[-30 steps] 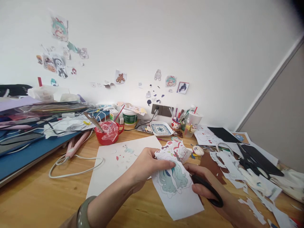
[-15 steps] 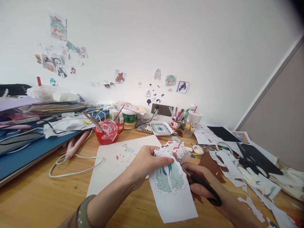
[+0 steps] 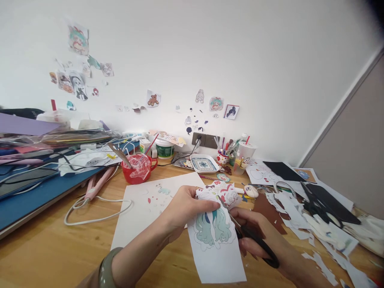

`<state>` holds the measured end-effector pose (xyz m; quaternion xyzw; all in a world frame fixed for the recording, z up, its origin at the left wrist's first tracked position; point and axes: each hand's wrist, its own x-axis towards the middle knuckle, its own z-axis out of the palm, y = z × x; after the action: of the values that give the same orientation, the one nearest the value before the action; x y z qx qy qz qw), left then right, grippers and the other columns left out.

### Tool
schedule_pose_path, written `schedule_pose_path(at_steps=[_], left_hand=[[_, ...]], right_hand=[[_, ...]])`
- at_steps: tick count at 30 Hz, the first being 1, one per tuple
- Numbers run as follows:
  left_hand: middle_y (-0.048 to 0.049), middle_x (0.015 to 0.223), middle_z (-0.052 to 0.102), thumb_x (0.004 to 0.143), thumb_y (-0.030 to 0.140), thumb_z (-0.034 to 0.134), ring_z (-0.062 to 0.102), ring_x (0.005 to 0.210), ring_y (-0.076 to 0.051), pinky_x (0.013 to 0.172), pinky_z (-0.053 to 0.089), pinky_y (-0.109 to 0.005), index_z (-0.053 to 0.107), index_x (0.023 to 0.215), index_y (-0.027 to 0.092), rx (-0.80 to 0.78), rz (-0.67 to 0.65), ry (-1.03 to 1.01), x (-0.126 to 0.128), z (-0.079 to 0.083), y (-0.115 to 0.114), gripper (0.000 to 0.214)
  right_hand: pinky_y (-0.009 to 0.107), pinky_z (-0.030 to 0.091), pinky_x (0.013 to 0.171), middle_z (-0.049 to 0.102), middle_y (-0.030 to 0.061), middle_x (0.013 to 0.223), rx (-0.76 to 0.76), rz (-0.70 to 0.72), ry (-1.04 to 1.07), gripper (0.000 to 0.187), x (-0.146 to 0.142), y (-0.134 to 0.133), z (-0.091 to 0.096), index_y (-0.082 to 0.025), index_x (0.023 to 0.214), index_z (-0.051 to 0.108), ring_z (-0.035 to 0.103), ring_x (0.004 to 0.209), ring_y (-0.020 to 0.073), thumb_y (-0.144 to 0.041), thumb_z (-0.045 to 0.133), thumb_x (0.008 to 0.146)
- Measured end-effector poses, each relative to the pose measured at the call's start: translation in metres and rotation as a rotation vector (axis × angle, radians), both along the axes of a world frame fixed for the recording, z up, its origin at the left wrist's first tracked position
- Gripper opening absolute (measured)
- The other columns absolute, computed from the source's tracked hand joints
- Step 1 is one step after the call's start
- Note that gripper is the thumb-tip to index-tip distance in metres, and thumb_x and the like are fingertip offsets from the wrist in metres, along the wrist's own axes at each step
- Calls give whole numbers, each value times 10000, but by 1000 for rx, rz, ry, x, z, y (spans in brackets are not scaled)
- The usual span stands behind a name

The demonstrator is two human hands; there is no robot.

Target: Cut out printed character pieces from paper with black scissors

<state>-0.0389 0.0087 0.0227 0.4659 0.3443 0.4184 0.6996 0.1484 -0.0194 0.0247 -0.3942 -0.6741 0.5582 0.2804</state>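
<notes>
My left hand (image 3: 184, 208) pinches the upper part of a printed paper sheet (image 3: 217, 240) showing a cartoon figure with teal hair, and holds it above the wooden desk (image 3: 60, 256). My right hand (image 3: 258, 236) grips black-handled scissors (image 3: 256, 244). Their blades reach into the sheet near the figure's head, beside my left thumb. A white sheet (image 3: 144, 208) with small printed figures lies on the desk under my left hand.
Paper scraps (image 3: 300, 216) and black card (image 3: 327, 200) litter the right side. A red cup (image 3: 138, 168), a patterned dish (image 3: 203, 163), a pen pot (image 3: 222, 157) and a lidded drink cup (image 3: 244, 157) stand near the wall. A white cable (image 3: 96, 208) and stacked folders (image 3: 45, 140) lie left.
The sheet has turned slightly in my left hand and its lower edge has swung left. The scissors have moved up along the figure's edge. The camera has shifted slightly.
</notes>
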Motion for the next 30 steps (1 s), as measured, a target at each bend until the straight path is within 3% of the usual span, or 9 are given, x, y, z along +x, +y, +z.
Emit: schedule_pose_path(at_steps=[9, 14, 19, 25, 30], left_hand=[[-63, 632, 675, 597, 191, 709, 595, 519, -125, 512, 469, -221, 666, 680, 83, 26, -8, -22, 0, 0, -1, 143], [-80, 666, 684, 609, 194, 704, 609, 546, -138, 535, 480, -234, 667, 710, 77, 31, -14, -42, 1, -1, 0, 160], [-78, 656, 685, 594, 193, 714, 612, 536, -145, 521, 488, -239, 666, 700, 80, 29, 4, -28, 1, -1, 0, 162], [-71, 635, 676, 587, 196, 712, 595, 517, -130, 502, 469, -220, 668, 687, 82, 42, 7, 2, 0, 1, -2, 158], [-71, 632, 670, 577, 207, 714, 588, 514, -132, 506, 463, -231, 663, 684, 83, 35, 9, 27, 1, 1, -2, 172]], right_hand=[[188, 329, 452, 537, -48, 609, -15, -79, -5, 254, -5, 0, -1, -178, 787, 580, 450, 508, 89, -43, 497, 588], [193, 363, 501, 557, -36, 672, -1, -88, 31, 245, -2, -1, -6, -196, 841, 601, 525, 630, 121, -52, 538, 654], [181, 370, 490, 501, -52, 559, -18, -130, 51, 240, -4, -2, -3, -209, 828, 629, 532, 618, 122, -53, 496, 703], [191, 334, 458, 584, -26, 685, -8, -75, 36, 278, -3, 1, -5, -209, 863, 623, 490, 559, 104, -39, 524, 666], [185, 288, 444, 500, -59, 565, -35, -106, 27, 243, -4, -1, -3, -198, 815, 609, 451, 524, 93, -38, 546, 643]])
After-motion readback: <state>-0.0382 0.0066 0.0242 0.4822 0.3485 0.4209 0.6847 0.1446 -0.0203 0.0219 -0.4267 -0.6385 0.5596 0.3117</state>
